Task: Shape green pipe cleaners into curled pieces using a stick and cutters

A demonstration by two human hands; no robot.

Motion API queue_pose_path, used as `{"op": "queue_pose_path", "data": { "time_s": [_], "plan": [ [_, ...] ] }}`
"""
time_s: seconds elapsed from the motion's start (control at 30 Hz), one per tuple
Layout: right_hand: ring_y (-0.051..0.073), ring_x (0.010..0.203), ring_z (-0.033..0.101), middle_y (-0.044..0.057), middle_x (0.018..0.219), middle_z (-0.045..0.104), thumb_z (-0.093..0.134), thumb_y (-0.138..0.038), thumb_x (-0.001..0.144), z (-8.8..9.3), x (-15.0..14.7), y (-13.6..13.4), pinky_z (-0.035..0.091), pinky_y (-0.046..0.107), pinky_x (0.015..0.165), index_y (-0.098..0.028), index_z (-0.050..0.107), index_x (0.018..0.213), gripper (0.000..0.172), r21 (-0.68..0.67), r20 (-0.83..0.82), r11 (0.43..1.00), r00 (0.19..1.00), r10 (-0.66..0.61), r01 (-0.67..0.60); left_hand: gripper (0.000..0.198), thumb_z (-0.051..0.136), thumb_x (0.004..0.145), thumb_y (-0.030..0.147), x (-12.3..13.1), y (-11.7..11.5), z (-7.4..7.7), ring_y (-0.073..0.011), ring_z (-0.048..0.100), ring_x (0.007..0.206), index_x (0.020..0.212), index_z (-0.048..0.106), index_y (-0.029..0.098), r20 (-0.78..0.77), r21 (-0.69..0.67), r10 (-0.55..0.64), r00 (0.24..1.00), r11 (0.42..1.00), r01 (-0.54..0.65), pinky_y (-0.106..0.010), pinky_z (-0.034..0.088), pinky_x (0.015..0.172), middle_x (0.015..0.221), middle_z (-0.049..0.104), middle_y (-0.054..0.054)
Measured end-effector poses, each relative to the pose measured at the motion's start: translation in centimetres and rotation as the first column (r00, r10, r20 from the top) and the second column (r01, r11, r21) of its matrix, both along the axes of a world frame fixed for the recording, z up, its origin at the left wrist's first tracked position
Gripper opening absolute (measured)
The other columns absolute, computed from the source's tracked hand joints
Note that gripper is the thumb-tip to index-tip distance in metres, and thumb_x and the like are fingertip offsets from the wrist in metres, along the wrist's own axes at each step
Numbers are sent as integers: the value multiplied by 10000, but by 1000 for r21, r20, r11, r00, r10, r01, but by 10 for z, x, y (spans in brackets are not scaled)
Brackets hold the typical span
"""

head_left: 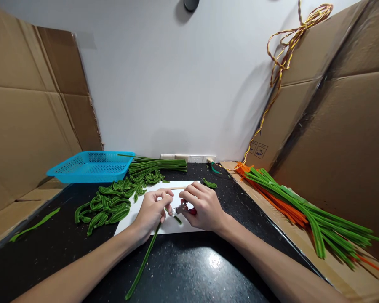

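Note:
My left hand pinches a dark green pipe cleaner, whose long end trails down toward the near edge of the table. My right hand is closed around small metal pliers with red handles, their jaws close to my left fingertips. Below the jaws, a short green length shows over a white sheet; I cannot tell whether it joins the held pipe cleaner. A thin wooden stick lies on the sheet behind my hands. Left of the sheet is a heap of looped green pipe cleaner pieces.
A blue perforated basket and a bundle of dark green pipe cleaners stand behind the heap. Light green stems and orange ones lie at right. Cardboard walls flank the black table. A twisted cable hangs at right.

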State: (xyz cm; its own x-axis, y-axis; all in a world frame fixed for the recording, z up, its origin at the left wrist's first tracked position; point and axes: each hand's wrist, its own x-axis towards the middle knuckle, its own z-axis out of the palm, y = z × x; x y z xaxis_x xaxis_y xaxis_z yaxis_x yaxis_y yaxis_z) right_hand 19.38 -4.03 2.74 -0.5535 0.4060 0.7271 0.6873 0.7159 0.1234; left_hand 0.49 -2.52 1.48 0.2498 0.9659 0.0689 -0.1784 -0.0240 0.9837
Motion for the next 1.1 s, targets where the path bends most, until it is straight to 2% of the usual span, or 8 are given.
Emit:
{"op": "queue_pose_path", "data": {
  "time_s": [0.07,0.17,0.27,0.33,0.5,0.8,1.0,1.1],
  "plan": [
    [201,745,474,38,771,602,557,-168,760,0,0,0,410,320,672,-195,601,850,104,4,-2,1000,1000,2,-2,433,796,687,368,-1,1,-1,-22,469,409,506,491,120,-2,12,-10,1000,1000,10,-169,280,324,900,656,-49],
    [204,749,474,42,772,602,562,-174,764,1,0,0,410,321,680,-192,602,854,100,9,2,1000,1000,6,-6,439,800,704,437,0,1,0,-59,502,397,534,543,125,-52,-3,-55,997,998,55,-170,298,322,739,653,-45],
    [207,754,478,44,774,601,567,-178,762,0,0,0,410,322,684,-196,597,858,102,5,8,1000,1000,8,-8,422,782,731,513,2,-1,2,-95,527,407,657,643,121,-78,-31,-78,994,997,75,-167,324,322,607,626,-35],
    [210,763,482,44,782,605,570,-180,756,0,0,0,413,325,687,-199,596,865,113,0,8,1000,1000,6,-6,433,773,744,538,2,-2,3,-100,530,409,718,671,118,-67,-37,-74,995,997,72,-164,336,322,574,610,-24],
    [206,758,482,36,794,616,564,-160,740,0,1,0,420,327,688,-207,596,890,160,-5,0,1000,1000,8,-8,415,800,734,528,1,-2,5,-102,524,388,725,662,137,-7,-26,-40,999,999,40,-155,331,309,488,530,25],
    [205,752,478,38,799,622,565,-164,751,-2,1,1,419,328,685,-204,589,878,136,1,1,1000,1000,21,-21,366,823,740,463,-2,-3,6,-91,538,412,709,726,112,70,56,86,994,994,-90,-178,358,338,624,637,-29],
    [199,740,473,37,787,620,559,-165,756,-3,2,1,414,323,693,-211,579,851,107,-22,11,1000,1000,11,-11,389,808,753,463,-3,-4,12,-55,545,437,835,787,82,82,43,117,990,992,-120,-167,335,352,953,739,-135],
    [199,746,477,38,793,620,566,-171,760,-3,1,1,415,324,703,-212,576,854,103,-27,11,1000,1000,14,-14,399,824,722,462,-3,-2,12,-63,559,458,816,790,75,69,10,107,992,994,-108,-167,337,355,1001,736,-156]
  ]
}}
